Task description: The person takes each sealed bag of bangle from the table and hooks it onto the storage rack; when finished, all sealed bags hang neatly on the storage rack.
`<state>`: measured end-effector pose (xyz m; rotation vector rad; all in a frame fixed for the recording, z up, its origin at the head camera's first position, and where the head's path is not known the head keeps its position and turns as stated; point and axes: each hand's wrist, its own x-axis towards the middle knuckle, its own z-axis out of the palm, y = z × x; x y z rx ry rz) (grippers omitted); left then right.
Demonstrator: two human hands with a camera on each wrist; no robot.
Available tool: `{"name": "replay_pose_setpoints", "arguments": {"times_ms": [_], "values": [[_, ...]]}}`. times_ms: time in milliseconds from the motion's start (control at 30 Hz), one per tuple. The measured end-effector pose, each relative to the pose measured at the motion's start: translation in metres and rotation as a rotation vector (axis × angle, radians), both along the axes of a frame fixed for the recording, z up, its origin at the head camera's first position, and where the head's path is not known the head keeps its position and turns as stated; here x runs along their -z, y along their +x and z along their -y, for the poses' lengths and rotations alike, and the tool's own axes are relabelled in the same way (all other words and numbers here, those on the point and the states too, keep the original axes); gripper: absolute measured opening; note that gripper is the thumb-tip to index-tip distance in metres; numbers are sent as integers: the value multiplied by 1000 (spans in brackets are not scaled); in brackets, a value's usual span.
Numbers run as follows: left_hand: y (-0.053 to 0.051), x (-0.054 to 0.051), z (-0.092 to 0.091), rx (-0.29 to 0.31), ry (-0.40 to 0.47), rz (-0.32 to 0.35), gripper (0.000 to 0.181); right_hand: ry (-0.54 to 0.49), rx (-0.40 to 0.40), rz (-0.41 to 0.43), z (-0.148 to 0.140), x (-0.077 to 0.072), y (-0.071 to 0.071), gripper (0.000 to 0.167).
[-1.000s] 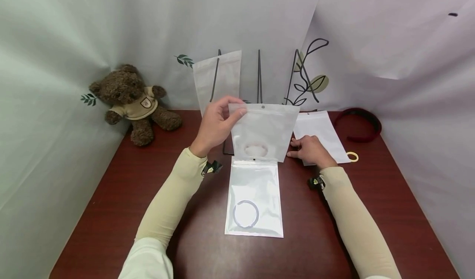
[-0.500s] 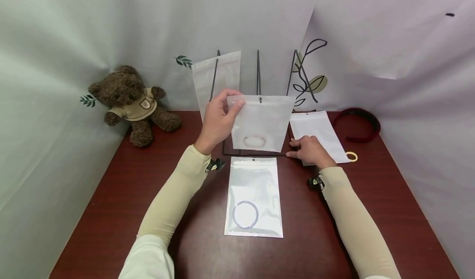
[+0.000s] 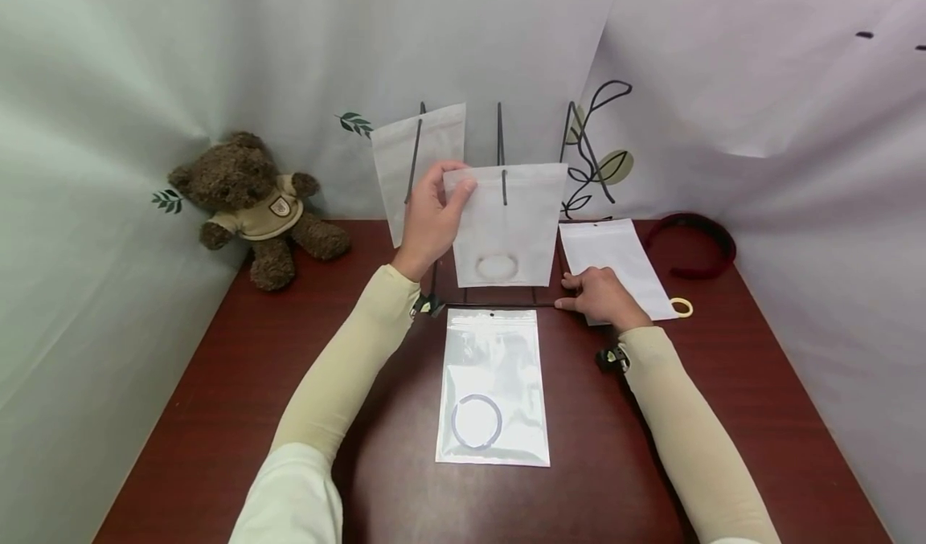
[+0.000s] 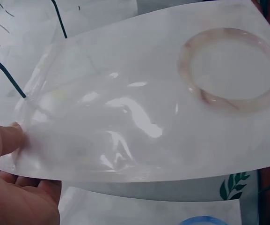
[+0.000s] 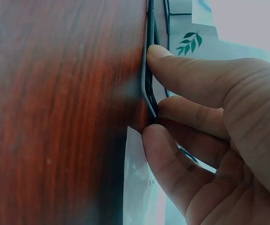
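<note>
Your left hand (image 3: 432, 218) has raised the pouch with the pinkish ring (image 3: 481, 227) up and back, and its top hole now sits over the middle prong (image 3: 504, 190), the tip poking out in front. That hand pinches the pouch's upper left corner; your right hand (image 3: 604, 295) pinches the front corner of the wire rack (image 3: 506, 306). For a clean hang, it seems best to brace the base and ease the hole further back before letting go. Beside it, another pouch (image 3: 443, 138) hangs on the left prong (image 3: 413, 162); nearer you, a silvery pouch (image 3: 499, 375) lies flat.
</note>
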<state>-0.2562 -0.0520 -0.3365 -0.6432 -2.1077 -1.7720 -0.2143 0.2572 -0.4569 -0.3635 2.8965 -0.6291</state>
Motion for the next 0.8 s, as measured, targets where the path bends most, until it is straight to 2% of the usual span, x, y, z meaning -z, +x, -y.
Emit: {"name": "replay_pose_setpoints", "arguments": {"times_ms": [167, 333, 467, 633, 800], "values": [[-20, 3, -3, 28, 112, 15, 27, -12, 4, -6, 0, 1, -1, 54], [-43, 5, -6, 37, 158, -39, 24, -14, 13, 6, 0, 3, -1, 55], [-56, 5, -11, 37, 179, -79, 22, -4, 16, 14, 0, 2, -1, 55], [-70, 4, -18, -5, 230, -67, 19, -3, 17, 9, 0, 2, -1, 55], [-83, 3, -22, -67, 240, -19, 20, -1, 10, 3, 0, 2, -2, 55]]}}
